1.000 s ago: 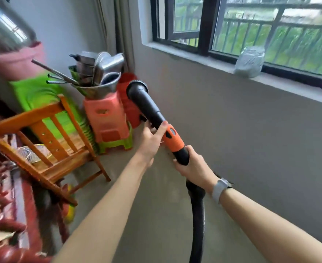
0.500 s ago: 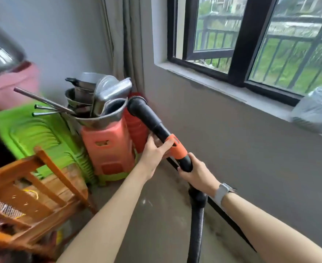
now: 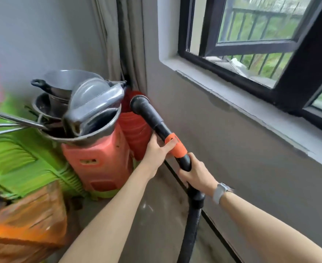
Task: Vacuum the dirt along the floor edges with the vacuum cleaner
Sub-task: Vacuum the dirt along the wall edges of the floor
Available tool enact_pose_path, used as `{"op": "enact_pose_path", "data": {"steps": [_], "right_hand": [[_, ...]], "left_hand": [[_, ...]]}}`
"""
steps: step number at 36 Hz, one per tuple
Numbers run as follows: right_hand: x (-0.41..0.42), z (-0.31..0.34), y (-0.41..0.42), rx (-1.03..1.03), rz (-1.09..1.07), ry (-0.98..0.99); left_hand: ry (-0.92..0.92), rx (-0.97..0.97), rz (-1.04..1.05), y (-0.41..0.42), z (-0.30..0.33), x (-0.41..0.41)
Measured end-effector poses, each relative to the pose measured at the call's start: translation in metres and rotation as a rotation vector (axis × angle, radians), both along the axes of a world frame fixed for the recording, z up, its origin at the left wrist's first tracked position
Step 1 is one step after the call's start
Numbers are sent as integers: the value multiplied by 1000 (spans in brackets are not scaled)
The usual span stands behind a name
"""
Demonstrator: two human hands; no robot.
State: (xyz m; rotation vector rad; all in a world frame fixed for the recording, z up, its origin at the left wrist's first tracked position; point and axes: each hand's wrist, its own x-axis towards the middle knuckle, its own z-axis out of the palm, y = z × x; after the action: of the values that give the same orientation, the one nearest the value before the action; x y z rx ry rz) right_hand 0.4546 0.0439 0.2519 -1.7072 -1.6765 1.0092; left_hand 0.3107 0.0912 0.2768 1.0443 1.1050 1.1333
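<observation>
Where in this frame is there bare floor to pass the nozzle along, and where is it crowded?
Bare floor runs between the wall under the window and the orange stool. The corner is crowded: metal pots on the stool, red stools behind, green stools to the left. Both hands, left and right, grip the vacuum wand, raised off the floor.

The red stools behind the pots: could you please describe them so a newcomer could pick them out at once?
Start at the window and follow the wall left to the corner, where a curtain hangs. At its foot stands the stack of red stools, just behind the vacuum nozzle. It is deeper red than the salmon stool under the metal pots, and nothing sits on it.
</observation>
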Motion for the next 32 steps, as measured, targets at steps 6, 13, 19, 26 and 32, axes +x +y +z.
{"op": "enact_pose_path", "data": {"steps": [6,13,19,26,32], "right_hand": [[0,-18,65,-27,4,-24],[-11,-88,105,-122,-121,-34],[-45,-169,143,-250,-204,-23],[-74,-283,177,-303,-297,-15],[-74,-392,209,-285,-246,-64]], "left_hand": [[63,-51,-16,66,-15,-5],[69,-179,-156,126,-91,-8],[97,-331,-252,182,-176,-34],[159,-401,-305,224,-283,-52],[51,-424,-274,251,-394,-58]]}}
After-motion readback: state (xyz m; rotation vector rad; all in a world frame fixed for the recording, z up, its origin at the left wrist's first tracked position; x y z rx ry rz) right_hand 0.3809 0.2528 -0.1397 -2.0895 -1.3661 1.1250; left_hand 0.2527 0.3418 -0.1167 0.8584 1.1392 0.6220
